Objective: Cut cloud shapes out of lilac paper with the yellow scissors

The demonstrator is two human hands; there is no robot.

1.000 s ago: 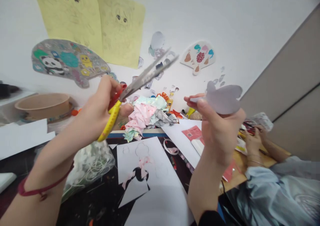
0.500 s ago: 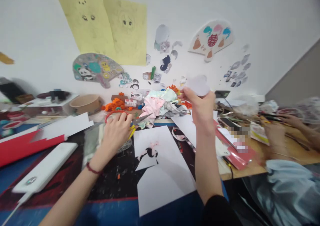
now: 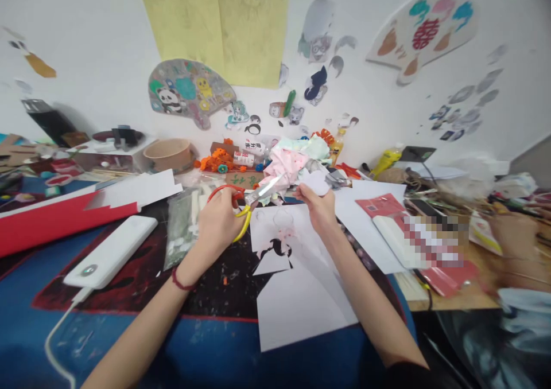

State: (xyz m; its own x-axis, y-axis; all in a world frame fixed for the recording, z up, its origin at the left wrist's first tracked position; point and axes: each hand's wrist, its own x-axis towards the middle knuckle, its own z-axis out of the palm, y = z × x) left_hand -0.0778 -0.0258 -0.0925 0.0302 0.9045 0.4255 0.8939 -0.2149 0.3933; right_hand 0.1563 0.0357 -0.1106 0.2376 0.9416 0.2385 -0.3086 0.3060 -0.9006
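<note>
My left hand (image 3: 220, 221) is closed around a pair of scissors (image 3: 266, 190) with one red and one yellow handle. The blades point up and to the right. Pinched in the fingers of my right hand (image 3: 319, 206) is a small piece of white paper (image 3: 316, 181), just right of the blade tips. A narrow space separates blades and paper. Below both hands lies a white sheet (image 3: 307, 306) with faint pencil circles near its top. Torn or cut black-and-white scraps (image 3: 275, 257) rest on that sheet. My right forearm covers part of the sheet's right side.
Crumpled pink and green tissue (image 3: 290, 162) is heaped against the wall. A white power bank (image 3: 111, 252) with a cable lies left, beside red card (image 3: 64, 221). A clear bag (image 3: 178, 228) sits behind my left wrist. Another person's sleeve (image 3: 525, 308) shows at right.
My right hand has come down and left with the paper, close to the scissors. The scissors have turned more upward, showing both handles. The whole view has shifted.
</note>
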